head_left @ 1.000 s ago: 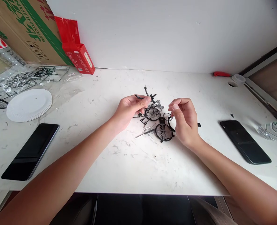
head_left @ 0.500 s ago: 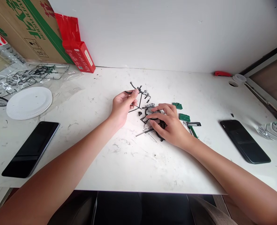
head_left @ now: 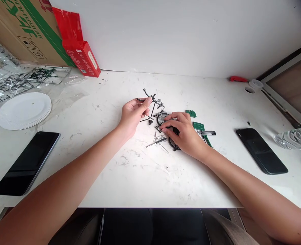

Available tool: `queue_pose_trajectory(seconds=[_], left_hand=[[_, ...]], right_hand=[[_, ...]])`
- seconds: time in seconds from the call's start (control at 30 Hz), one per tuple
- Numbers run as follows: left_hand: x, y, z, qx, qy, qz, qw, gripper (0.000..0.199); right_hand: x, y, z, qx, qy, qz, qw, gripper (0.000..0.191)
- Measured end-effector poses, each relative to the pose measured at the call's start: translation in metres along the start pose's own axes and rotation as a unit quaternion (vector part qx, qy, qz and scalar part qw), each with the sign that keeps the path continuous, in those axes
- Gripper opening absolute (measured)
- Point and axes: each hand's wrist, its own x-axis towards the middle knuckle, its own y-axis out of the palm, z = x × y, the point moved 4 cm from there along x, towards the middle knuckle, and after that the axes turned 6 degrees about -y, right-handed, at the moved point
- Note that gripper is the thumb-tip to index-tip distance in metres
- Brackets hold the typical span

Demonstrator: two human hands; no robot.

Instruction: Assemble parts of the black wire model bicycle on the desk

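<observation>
My left hand [head_left: 134, 114] is closed on a small black bicycle frame [head_left: 153, 108] with handlebars, held above the white table [head_left: 130, 180]. To its right, my right hand [head_left: 182, 131] has its thumb and index finger pinched on a small black part [head_left: 158, 128]. A spoked model wheel [head_left: 162, 118] lies by its fingertips, and a second wheel [head_left: 173, 144] is partly hidden under the palm. Thin grey rods [head_left: 156, 141] and a small black piece [head_left: 150, 122] lie between and below the hands. Green pieces [head_left: 198, 126] sit just right of my right hand.
A black phone [head_left: 26, 163] lies at the left, another phone [head_left: 262, 150] at the right beside a clear bottle [head_left: 294, 137]. White plates [head_left: 25, 110], plastic part frames [head_left: 42, 73], a red box [head_left: 82, 58] and a cardboard box [head_left: 34, 32] stand or lie at the back left.
The fingers of my right hand have closed on the small black part. My left hand still holds the bicycle frame. The whole view has shifted slightly.
</observation>
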Motion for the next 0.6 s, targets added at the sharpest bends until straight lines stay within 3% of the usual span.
queue_pose_trajectory(seconds=[0.37, 0.6], left_hand=[[0.001, 0.001, 0.001, -0.008, 0.004, 0.001, 1.000, 0.042], [-0.002, 0.002, -0.001, -0.004, -0.002, -0.006, 1.000, 0.041]], right_hand=[[0.002, -0.005, -0.006, -0.001, 0.019, -0.026, 0.999, 0.018], [0.002, -0.011, 0.010, 0.014, -0.047, 0.019, 0.999, 0.021]])
